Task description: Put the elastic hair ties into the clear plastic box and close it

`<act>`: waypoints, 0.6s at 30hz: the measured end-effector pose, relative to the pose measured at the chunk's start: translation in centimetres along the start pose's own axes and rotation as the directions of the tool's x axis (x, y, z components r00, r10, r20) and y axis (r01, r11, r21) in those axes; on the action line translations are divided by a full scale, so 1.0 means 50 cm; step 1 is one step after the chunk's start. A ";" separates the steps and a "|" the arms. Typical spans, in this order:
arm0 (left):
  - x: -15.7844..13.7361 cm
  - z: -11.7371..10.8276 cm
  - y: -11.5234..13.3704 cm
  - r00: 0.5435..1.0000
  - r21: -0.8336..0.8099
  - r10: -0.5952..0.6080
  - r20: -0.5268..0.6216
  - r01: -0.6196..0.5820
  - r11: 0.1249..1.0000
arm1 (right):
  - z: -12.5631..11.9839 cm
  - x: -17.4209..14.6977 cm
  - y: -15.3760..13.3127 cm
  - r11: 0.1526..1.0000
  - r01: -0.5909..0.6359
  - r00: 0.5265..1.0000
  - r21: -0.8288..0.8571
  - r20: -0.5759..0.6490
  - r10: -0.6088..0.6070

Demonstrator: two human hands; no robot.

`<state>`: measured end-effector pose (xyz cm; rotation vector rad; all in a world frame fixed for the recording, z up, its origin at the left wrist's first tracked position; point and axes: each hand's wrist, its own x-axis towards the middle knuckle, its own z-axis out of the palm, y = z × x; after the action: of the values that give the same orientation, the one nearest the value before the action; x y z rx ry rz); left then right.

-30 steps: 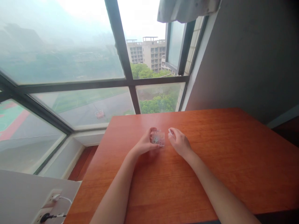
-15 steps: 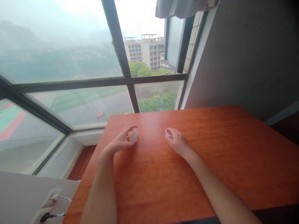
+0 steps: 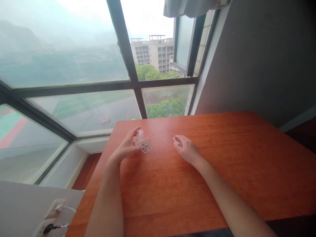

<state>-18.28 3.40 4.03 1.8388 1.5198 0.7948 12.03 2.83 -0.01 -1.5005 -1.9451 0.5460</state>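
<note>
A small clear plastic container is held tilted on its side between the thumb and fingers of my left hand. Just to its right, several thin metallic rings lie in a loose pile on the table. One single ring rests apart from them, farther back. My right hand is closed near the middle of the table, to the right of the rings. Between its thumb and fingers shows the edge of a clear lid-like piece, mostly hidden by the hand.
The reddish-brown wooden table stretches out to the right and toward me. Beyond its back edge is a window with a dark frame. At the lower left, a wall socket has cords plugged in.
The rings have spilled out of the container onto the table. My left hand has shifted slightly left with the container. My right hand has hardly moved.
</note>
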 end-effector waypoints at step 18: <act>0.013 0.009 0.015 0.989 0.204 0.092 -0.115 -0.068 0.977 | -0.004 -0.002 -0.006 0.999 0.037 0.999 0.012 0.023 -0.037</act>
<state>-17.37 3.89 4.39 2.0409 1.6642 0.8336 11.97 2.64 0.30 -1.4543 -1.9804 0.5595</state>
